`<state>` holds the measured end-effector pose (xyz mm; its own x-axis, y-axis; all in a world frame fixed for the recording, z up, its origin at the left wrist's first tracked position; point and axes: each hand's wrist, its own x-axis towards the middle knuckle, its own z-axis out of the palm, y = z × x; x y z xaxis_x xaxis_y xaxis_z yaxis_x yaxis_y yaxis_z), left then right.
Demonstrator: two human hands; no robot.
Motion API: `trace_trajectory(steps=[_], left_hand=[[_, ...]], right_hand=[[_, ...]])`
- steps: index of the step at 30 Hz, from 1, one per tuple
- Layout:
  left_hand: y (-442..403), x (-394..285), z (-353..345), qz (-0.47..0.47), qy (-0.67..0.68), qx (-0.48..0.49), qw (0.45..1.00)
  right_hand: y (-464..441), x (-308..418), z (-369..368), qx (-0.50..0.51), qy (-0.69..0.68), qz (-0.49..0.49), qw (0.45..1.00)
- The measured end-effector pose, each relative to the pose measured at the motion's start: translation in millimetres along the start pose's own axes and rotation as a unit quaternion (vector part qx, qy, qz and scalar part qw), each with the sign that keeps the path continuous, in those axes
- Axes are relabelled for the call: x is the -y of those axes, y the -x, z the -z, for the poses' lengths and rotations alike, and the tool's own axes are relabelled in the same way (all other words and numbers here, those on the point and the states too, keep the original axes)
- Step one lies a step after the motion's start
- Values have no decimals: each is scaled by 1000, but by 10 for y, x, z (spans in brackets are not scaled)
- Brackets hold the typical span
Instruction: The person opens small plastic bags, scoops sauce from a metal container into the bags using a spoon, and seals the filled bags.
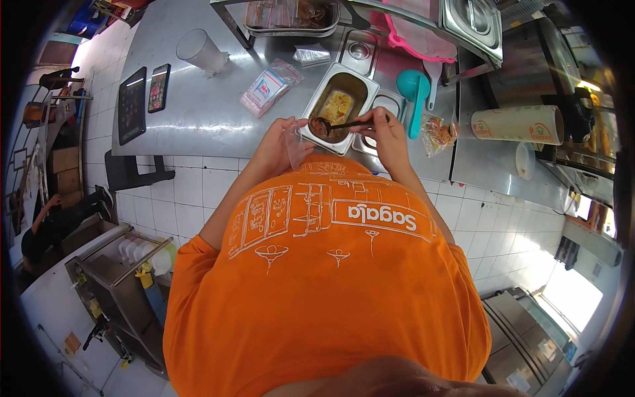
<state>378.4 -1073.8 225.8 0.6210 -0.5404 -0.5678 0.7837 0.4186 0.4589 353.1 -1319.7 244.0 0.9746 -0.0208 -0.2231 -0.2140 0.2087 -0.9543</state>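
Note:
In my left hand [279, 140] is a small clear plastic bag [294, 147], pinched at the near left corner of a deep steel food pan [370, 86]. My right hand [387, 135] grips the handle of a dark spoon [344, 125] whose bowl dips into the pan. Yellowish food [336, 106] lies on the pan's bottom, with a reddish-brown portion around the spoon's bowl. A steel lid [389, 102] is partly hidden behind my right hand. Just right of it lies a turquoise ladle [417, 99].
On the steel table [218, 126] are a pack of plastic bags [270, 87], a phone [158, 88], a tablet [132, 106] and a plastic cup stack [198, 49]. Toward the right are a filled bag [439, 132] and a paper roll [516, 124]. Another person [56, 228] is at far left.

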Motion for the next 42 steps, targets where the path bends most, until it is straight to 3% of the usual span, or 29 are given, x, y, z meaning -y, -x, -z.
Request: trace_trajectory(steps=[3,9,12,15,21,27,30,33,36,42], left_hand=[[1,-9,5,4,4,0,1000],[26,-30,3,20,10,-11,1000],[54,-65,52,18,-26,-15,999],[161,-115,-98,-57,-81,-91,991],[106,-120,-72,-147,-34,-154,976],[64,-141,19,-199,-86,-119,969],[44,-192,-14,-244,-339,-126,900],[168,-285,-295,-287,-465,-93,832],[122,-303,-343,-332,-555,-71,760],[-25,-374,-523,-340,-581,-15,739]], right_hand=[[-30,-26,94,-93,-93,-29,991],[-2,-152,342,-168,-181,-49,968],[-15,-222,489,-172,-238,-47,955],[-23,-307,600,-164,-283,-46,944],[-41,-446,724,-162,-307,-54,936],[-20,-379,679,-141,-316,-9,938],[21,-252,642,-132,-294,34,946],[95,-46,604,-127,-252,98,954],[217,307,478,-118,-197,164,959],[455,799,259,-91,-159,287,940]])
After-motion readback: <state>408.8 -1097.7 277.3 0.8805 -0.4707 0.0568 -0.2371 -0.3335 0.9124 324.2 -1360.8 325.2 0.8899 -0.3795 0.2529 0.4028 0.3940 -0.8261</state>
